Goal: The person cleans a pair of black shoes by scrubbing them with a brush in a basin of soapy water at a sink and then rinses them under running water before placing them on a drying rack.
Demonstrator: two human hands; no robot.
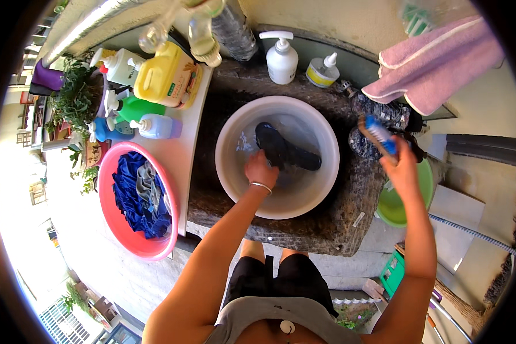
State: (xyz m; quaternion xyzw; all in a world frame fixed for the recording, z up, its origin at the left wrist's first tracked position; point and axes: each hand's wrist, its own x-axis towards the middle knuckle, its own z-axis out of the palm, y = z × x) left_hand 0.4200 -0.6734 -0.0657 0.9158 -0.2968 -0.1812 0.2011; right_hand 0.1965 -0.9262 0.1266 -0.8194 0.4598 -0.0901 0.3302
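A pale round basin (222, 172) with cloudy water stands in front of me. In it lies a black shoe (295, 155), partly under water. My left hand (262, 169), with a bangle at the wrist, is closed on the shoe's near left edge; its fingertips are hidden. Out to the right of the basin, my right hand (402, 166) is raised and wrapped round a scrubbing brush (377, 135). The brush is brown along one side, with blue and white on the other, and slightly blurred.
A pink tub (105, 192) of blue and grey clothes stands left. Several bottles, including a yellow jug (165, 74), crowd the ledge behind it. Pump bottles (282, 60) line the back of the dark stone slab (350, 189). A pink towel (436, 66) hangs right, above a green basin (393, 206).
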